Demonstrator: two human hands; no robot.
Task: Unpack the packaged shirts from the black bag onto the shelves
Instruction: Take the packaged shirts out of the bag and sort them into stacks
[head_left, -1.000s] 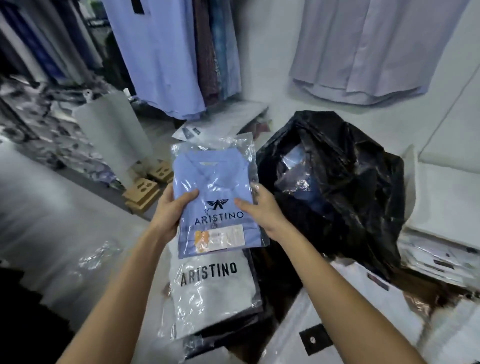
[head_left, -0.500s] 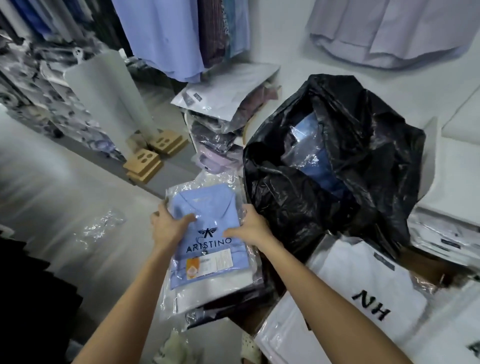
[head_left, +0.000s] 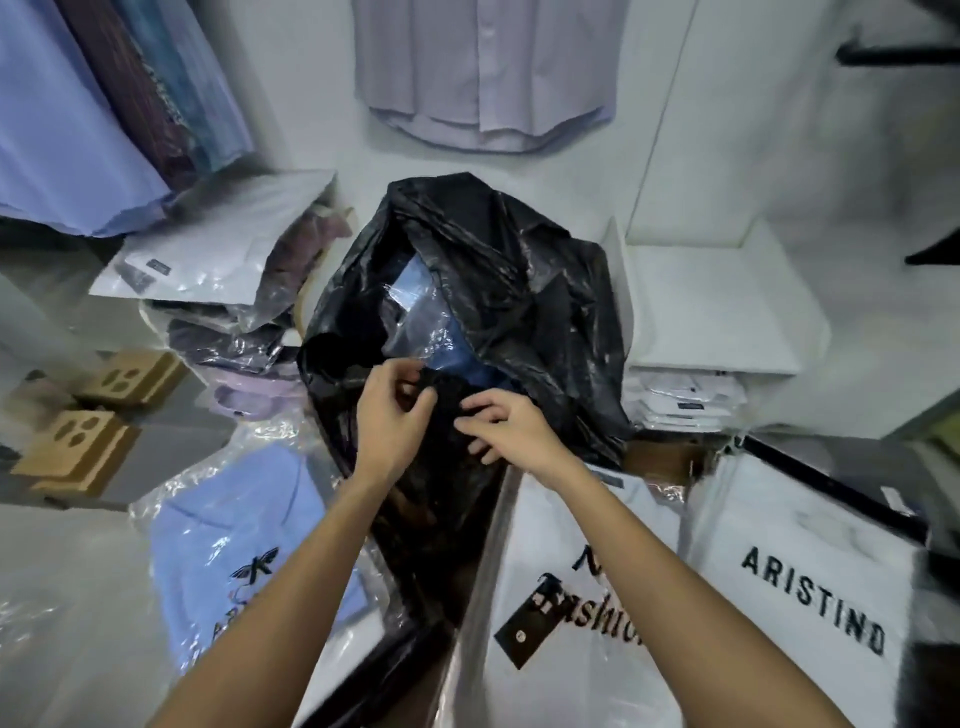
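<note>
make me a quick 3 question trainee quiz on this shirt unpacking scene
1. True or false: both hands are at the mouth of the black bag.
2. What lies at lower left, under the left forearm?
A. a cardboard box
B. a light blue packaged shirt
C. a hanger
3. Fill in: the white packaged shirt at lower right is printed with the word ____.

Key:
1. True: the left hand and the right hand both pinch the bag's black rim.
2. B
3. ARISTINO

Blue packaged shirt (head_left: 228, 551) down, both hands (head_left: 387, 415) (head_left: 506, 423) now seemingly at black bag (head_left: 519, 291) mouth.
</note>
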